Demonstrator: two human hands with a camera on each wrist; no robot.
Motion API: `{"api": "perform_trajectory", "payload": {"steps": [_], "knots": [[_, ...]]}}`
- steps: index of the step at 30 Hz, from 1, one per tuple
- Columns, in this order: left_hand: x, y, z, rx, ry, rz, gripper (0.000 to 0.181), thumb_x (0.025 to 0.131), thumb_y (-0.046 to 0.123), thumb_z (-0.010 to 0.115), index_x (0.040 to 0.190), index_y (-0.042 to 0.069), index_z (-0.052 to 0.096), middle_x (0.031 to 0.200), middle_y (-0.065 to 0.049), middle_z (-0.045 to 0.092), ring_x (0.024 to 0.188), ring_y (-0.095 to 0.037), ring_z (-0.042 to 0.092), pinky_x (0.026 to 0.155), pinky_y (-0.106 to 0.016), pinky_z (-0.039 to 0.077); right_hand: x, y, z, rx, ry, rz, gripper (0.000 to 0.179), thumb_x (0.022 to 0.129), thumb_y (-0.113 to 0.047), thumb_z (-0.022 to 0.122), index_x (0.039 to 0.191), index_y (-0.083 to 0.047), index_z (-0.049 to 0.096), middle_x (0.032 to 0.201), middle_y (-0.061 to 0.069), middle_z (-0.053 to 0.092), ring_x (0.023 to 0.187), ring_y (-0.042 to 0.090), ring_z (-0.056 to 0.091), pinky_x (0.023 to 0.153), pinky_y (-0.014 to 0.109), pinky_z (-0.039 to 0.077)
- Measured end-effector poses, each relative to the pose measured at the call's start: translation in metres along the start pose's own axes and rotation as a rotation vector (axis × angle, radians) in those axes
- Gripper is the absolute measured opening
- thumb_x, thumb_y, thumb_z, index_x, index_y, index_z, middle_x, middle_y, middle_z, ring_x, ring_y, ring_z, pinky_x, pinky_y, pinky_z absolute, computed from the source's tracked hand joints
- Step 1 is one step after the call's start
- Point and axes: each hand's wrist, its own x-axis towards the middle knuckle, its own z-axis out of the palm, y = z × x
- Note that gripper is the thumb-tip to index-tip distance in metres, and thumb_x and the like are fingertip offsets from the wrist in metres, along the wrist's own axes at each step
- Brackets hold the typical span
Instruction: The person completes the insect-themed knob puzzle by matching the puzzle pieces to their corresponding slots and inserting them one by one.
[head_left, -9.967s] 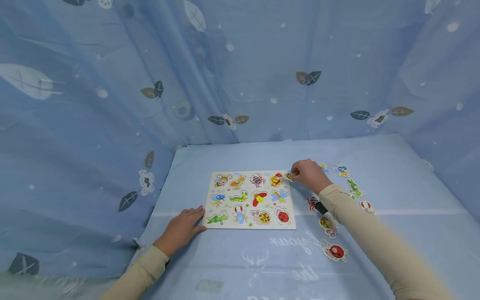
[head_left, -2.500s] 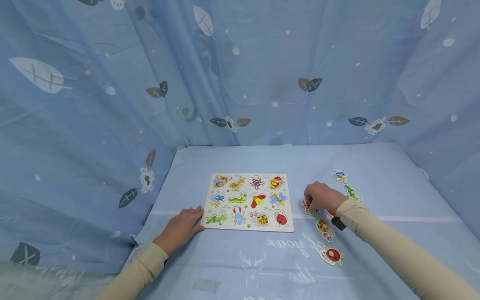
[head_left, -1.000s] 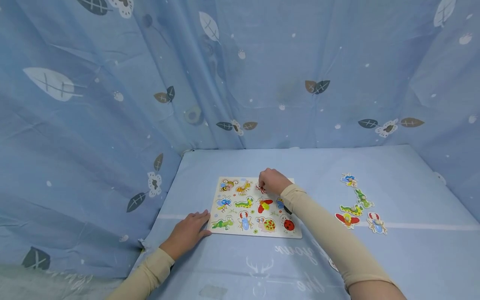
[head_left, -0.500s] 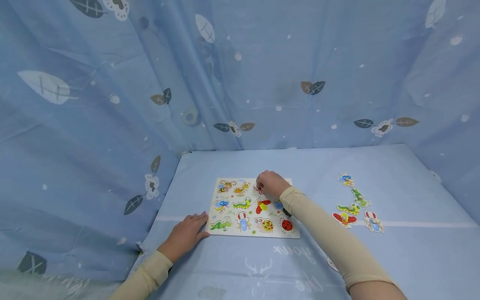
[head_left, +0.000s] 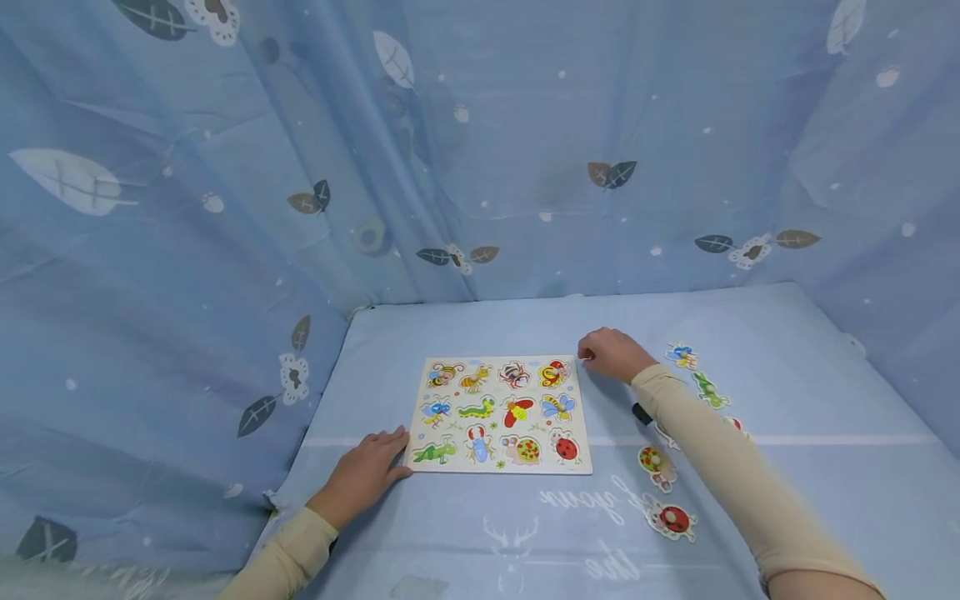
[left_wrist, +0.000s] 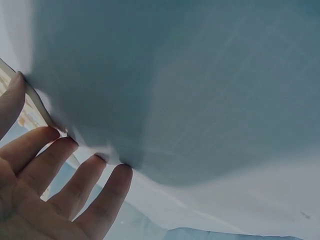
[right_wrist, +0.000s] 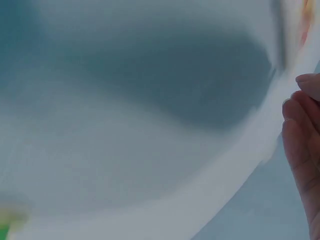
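A wooden insect puzzle board (head_left: pixel 452 423) lies on the cloth in the head view. My left hand (head_left: pixel 365 472) rests at its lower left edge, fingers extended; in the left wrist view, the thumb (left_wrist: pixel 11 102) touches the board's rim. My right hand (head_left: pixel 617 354) is just off the board's upper right corner, its fingers loosely bent. The right wrist view shows nothing between thumb and fingers (right_wrist: pixel 300 142). A spider piece (head_left: pixel 513 375) sits in the board's top row, beside the red-and-yellow butterfly picture (head_left: pixel 554 373).
Loose pieces lie to the right: a blue fly (head_left: pixel 682 356), a green grasshopper (head_left: pixel 708 390), a snail (head_left: pixel 657 467) and a ladybug (head_left: pixel 672 521). My right forearm partly covers others. Patterned blue curtains (head_left: pixel 510 150) surround the table at the back and sides.
The spider piece went from the cloth to the board's top row in my right hand. That hand has since let go and moved right, off the board. My left hand stayed.
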Motion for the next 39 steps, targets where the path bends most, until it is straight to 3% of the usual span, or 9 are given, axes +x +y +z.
{"api": "perform_trajectory", "payload": {"steps": [4, 8, 12, 16, 29, 39], "knots": [[-0.004, -0.003, -0.001, -0.004, -0.011, -0.013, 0.062, 0.092, 0.035, 0.077, 0.144, 0.006, 0.061, 0.150, -0.012, 0.060, 0.134, -0.038, 0.059, 0.108, -0.054, 0.053, -0.024, 0.042, -0.010, -0.075, 0.037, 0.075, 0.009, 0.089, -0.003, 0.076, 0.098, -0.005, 0.079, 0.096, 0.010, 0.078, 0.084, 0.023, 0.071, 0.078, 0.046, 0.062], [-0.007, -0.005, 0.000, -0.019, -0.020, -0.021, 0.063, 0.091, 0.034, 0.078, 0.144, 0.005, 0.060, 0.150, -0.013, 0.060, 0.134, -0.038, 0.059, 0.109, -0.054, 0.053, -0.049, 0.075, -0.015, -0.147, 0.074, 0.212, 0.010, 0.089, -0.001, 0.075, 0.098, 0.001, 0.078, 0.097, 0.018, 0.077, 0.086, 0.033, 0.073, 0.080, 0.055, 0.062], [-0.010, -0.007, 0.002, -0.043, -0.050, -0.040, 0.063, 0.091, 0.033, 0.078, 0.145, 0.006, 0.059, 0.151, -0.013, 0.059, 0.135, -0.039, 0.058, 0.109, -0.054, 0.052, -0.064, 0.096, -0.012, -0.132, 0.069, 0.303, 0.006, 0.091, 0.001, 0.072, 0.095, 0.004, 0.076, 0.092, 0.019, 0.076, 0.077, 0.030, 0.069, 0.076, 0.053, 0.061], [-0.012, -0.009, 0.005, -0.051, -0.062, -0.049, 0.063, 0.092, 0.034, 0.077, 0.146, 0.006, 0.059, 0.151, -0.013, 0.058, 0.136, -0.039, 0.057, 0.110, -0.055, 0.051, -0.066, 0.101, -0.012, -0.061, 0.067, 0.309, 0.006, 0.093, 0.002, 0.071, 0.093, 0.004, 0.076, 0.092, 0.020, 0.075, 0.073, 0.026, 0.066, 0.073, 0.050, 0.060], [-0.013, -0.008, 0.008, -0.039, -0.038, -0.024, 0.063, 0.092, 0.034, 0.077, 0.145, 0.005, 0.060, 0.150, -0.014, 0.059, 0.134, -0.039, 0.058, 0.109, -0.055, 0.052, -0.064, 0.098, -0.012, -0.035, 0.044, 0.348, 0.008, 0.093, 0.002, 0.069, 0.095, 0.006, 0.076, 0.094, 0.022, 0.075, 0.073, 0.027, 0.063, 0.075, 0.052, 0.059], [0.002, 0.001, 0.002, 0.001, 0.012, 0.012, 0.062, 0.092, 0.034, 0.076, 0.144, 0.003, 0.060, 0.148, -0.014, 0.061, 0.133, -0.037, 0.060, 0.109, -0.050, 0.053, -0.072, 0.095, -0.020, -0.059, 0.102, 0.321, 0.010, 0.092, 0.004, 0.070, 0.098, 0.010, 0.075, 0.097, 0.028, 0.074, 0.077, 0.033, 0.068, 0.078, 0.056, 0.059]]}}
